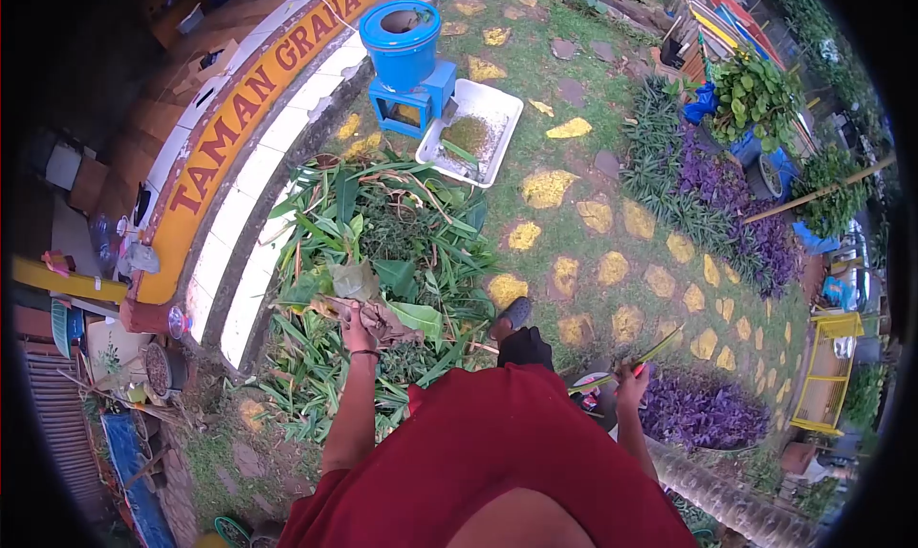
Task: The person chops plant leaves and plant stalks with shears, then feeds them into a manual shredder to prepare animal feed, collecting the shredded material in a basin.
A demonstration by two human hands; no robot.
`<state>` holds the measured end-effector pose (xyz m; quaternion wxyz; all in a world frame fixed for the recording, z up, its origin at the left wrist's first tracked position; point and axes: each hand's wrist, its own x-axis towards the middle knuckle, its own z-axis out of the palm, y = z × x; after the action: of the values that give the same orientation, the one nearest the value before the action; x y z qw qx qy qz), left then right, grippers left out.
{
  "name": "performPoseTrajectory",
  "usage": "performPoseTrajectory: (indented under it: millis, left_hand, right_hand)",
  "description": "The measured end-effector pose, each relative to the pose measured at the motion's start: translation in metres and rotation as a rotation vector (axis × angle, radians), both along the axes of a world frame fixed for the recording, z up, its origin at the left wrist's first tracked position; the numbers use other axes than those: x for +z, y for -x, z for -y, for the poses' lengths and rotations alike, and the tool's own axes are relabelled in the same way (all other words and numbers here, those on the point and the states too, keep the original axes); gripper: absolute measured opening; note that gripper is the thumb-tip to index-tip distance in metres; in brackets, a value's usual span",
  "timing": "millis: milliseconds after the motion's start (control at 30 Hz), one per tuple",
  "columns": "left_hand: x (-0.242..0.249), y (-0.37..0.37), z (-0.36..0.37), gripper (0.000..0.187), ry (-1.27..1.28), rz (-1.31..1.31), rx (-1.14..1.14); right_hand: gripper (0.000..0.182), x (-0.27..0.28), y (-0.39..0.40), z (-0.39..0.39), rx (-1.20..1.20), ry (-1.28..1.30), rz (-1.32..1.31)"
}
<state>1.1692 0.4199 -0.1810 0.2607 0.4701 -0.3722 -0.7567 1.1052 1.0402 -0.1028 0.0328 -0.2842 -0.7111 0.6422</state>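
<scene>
My left hand [358,330] is closed on a crumpled brown dried leaf [390,326], with broad green leaves around it. Below it spreads a large heap of cut leaves and stems [330,213]. Off to the right side of my body, my right hand [631,383] is closed around a long narrow green strip [660,346], shaped like a leaf blade and pointing up and right. A small red piece shows at its fingers; I cannot tell what it is part of.
Beyond the heap stands a blue machine with a round hopper [400,30], beside a white tray [507,132] holding chopped green bits. A tiled ledge [251,180] borders the left. Yellow stepping stones [550,188] cross the grass. Purple plants [708,409] grow at right.
</scene>
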Motion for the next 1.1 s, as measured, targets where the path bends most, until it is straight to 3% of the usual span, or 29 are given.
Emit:
performPoseTrajectory:
  millis: [33, 67, 133, 200, 267, 433, 533, 600, 633, 767, 867, 933, 967, 1067, 1100]
  left_hand:
    - [-0.039, 0.013, 0.001, 0.059, -0.176, -0.134, -0.028]
    - [-0.04, 0.02, -0.008, 0.059, -0.178, -0.103, -0.026]
    - [-0.032, 0.068, -0.025, 0.054, -0.332, -0.304, 0.045]
    - [-0.006, 0.102, -0.034, 0.05, -0.325, -0.335, 0.011]
    - [0.049, 0.15, -0.044, 0.053, -0.329, -0.155, 0.121]
    - [0.061, 0.231, 0.006, 0.063, 0.076, 0.038, 0.188]
    - [0.114, 0.305, 0.03, 0.054, 0.107, -0.11, 0.24]
    - [0.097, 0.345, 0.066, 0.047, 0.139, -0.091, 0.268]
    - [0.092, 0.363, 0.077, 0.06, 0.072, -0.139, 0.208]
    - [0.069, 0.448, 0.1, 0.064, -0.031, -0.158, 0.313]
    - [0.057, 0.479, 0.094, 0.062, -0.14, -0.127, 0.375]
    - [0.067, 0.503, 0.079, 0.059, -0.077, -0.161, 0.413]
    - [0.037, 0.506, 0.081, 0.057, 0.017, -0.135, 0.397]
    - [0.061, 0.516, 0.071, 0.057, 0.029, 0.033, 0.327]
    - [0.046, 0.516, 0.074, 0.056, 0.016, 0.029, 0.349]
  right_hand:
    - [0.023, 0.003, 0.038, -0.007, 0.02, -0.042, -0.037]
    - [0.023, 0.006, 0.056, -0.01, 0.041, -0.077, -0.047]
    - [0.027, 0.031, 0.128, -0.005, 0.109, -0.146, 0.007]
    - [0.03, 0.053, 0.179, 0.0, 0.132, -0.097, -0.053]
    - [0.03, 0.059, 0.239, 0.005, 0.151, -0.071, -0.04]
    - [0.033, 0.076, 0.368, 0.044, 0.26, -0.08, -0.128]
    - [0.036, 0.086, 0.434, 0.092, 0.237, 0.002, -0.173]
    - [0.036, 0.096, 0.479, 0.122, 0.224, -0.004, -0.139]
    - [0.036, 0.1, 0.496, 0.135, 0.23, -0.002, -0.144]
    - [0.032, 0.14, 0.578, 0.2, 0.255, 0.113, -0.24]
    - [0.029, 0.194, 0.647, 0.248, 0.337, 0.177, -0.242]
    - [0.028, 0.229, 0.701, 0.285, 0.391, 0.259, -0.339]
    - [0.027, 0.246, 0.727, 0.306, 0.426, 0.341, -0.378]
    - [0.025, 0.289, 0.793, 0.37, 0.528, 0.463, -0.538]
    - [0.024, 0.299, 0.817, 0.39, 0.559, 0.487, -0.59]
